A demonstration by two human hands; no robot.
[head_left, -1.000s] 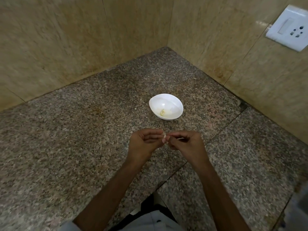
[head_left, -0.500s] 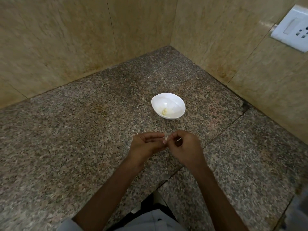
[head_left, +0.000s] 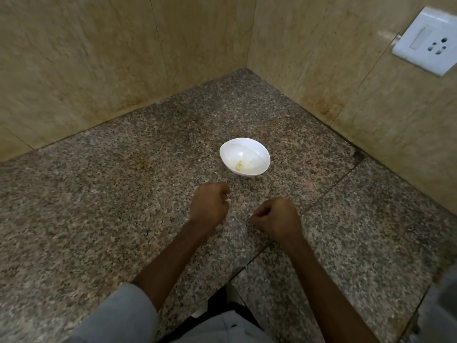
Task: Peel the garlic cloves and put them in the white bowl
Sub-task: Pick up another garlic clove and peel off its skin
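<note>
1. The white bowl [head_left: 257,149] sits mid-frame on the granite counter [head_left: 99,206], with one peeled clove [head_left: 239,166] inside.
2. Just below it, the left hand [head_left: 210,204] is curled, pinching a pale garlic clove [head_left: 228,200] at its fingertips.
3. The right hand [head_left: 278,219], apart to its right, is clenched; I cannot tell whether it holds anything.

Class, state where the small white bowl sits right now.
In the head view, the small white bowl sits on the speckled granite counter, slightly right of centre, just beyond the left hand and right hand.
</note>
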